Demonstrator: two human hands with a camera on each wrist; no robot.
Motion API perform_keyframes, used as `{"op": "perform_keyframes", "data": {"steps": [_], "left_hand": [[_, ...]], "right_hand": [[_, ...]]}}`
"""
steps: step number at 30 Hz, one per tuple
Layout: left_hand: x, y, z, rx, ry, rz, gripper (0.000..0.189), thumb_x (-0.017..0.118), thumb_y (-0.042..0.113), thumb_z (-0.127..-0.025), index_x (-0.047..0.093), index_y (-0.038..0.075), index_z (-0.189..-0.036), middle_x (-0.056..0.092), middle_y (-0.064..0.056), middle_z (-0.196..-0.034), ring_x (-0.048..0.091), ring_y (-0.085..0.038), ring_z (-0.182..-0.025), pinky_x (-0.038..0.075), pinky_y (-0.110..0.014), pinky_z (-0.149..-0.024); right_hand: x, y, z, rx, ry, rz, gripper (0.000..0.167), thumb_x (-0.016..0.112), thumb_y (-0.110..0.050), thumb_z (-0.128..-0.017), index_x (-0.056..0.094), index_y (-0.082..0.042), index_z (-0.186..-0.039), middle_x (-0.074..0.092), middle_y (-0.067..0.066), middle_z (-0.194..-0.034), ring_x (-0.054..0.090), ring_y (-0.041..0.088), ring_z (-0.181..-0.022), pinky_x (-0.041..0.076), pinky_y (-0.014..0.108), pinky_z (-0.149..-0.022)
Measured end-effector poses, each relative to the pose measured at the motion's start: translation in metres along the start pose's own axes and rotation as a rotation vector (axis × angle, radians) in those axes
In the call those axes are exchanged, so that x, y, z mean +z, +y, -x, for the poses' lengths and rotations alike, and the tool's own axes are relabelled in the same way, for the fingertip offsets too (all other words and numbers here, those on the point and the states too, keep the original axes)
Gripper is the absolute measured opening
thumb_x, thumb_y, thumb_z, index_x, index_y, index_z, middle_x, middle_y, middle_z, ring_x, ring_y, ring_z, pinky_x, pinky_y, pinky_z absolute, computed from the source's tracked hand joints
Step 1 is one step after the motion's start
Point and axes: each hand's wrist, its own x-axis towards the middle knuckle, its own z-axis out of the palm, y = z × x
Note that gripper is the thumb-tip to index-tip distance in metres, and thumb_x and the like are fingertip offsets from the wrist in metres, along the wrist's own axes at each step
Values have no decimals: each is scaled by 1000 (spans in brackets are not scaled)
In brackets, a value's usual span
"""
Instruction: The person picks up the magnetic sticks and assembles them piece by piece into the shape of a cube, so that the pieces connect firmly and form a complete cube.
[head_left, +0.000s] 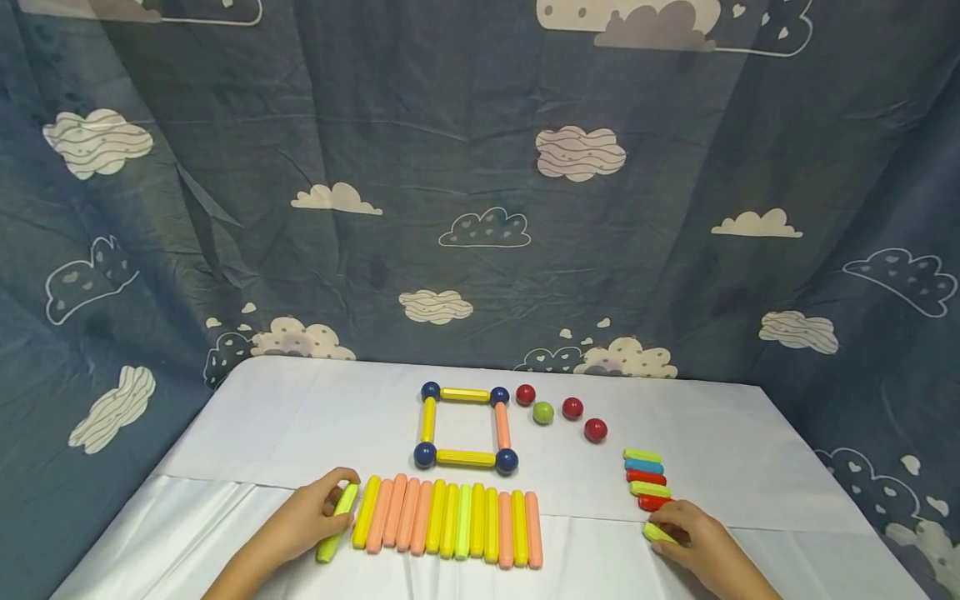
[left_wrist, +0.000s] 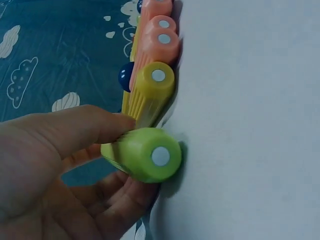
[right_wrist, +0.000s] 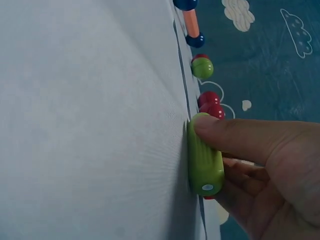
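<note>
My left hand (head_left: pixel 311 517) pinches a long light-green magnetic rod (head_left: pixel 337 523) between thumb and fingers, at the left end of a row of long rods (head_left: pixel 450 521) in yellow, pink and green. In the left wrist view the pale disc on the end of the green rod (left_wrist: pixel 150 155) faces the camera, and a yellow rod (left_wrist: pixel 150 90) lies beside it. At the right, my right hand (head_left: pixel 697 542) grips a short light-green rod (right_wrist: pixel 205 160) by thumb and fingers. Just beyond it lies a stack of short rods (head_left: pixel 647 477) in green, blue and red.
Behind the long row lies a square frame of yellow and pink rods (head_left: pixel 465 457) joined by blue balls (head_left: pixel 425 454). Three red balls (head_left: pixel 596 430) and a green ball (head_left: pixel 543 413) sit to its right. White cloth (head_left: pixel 300 417) covers the table; a cloud-patterned curtain (head_left: pixel 480 167) hangs behind.
</note>
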Motion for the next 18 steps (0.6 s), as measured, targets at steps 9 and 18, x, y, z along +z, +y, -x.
{"op": "perform_keyframes", "data": {"steps": [9,18], "left_hand": [[-11,7,-4,-18,305,154,38,65,12,-83,48,14,-117,60,-12,-101,62,-21,-81,48,-27,-58],[-13,17,-20,130,413,325,40,63,9,-85,46,11,-121,54,-15,-108,57,-28,-93,50,-25,-69]], "right_hand": [[-7,-25,1,-96,72,-113,34,73,-18,-73,63,-4,-103,58,0,-88,49,15,-74,48,30,-69],[-3,-65,-19,-367,151,-366,26,69,-13,-79,62,-8,-103,60,-1,-86,56,13,-79,49,24,-69]]}}
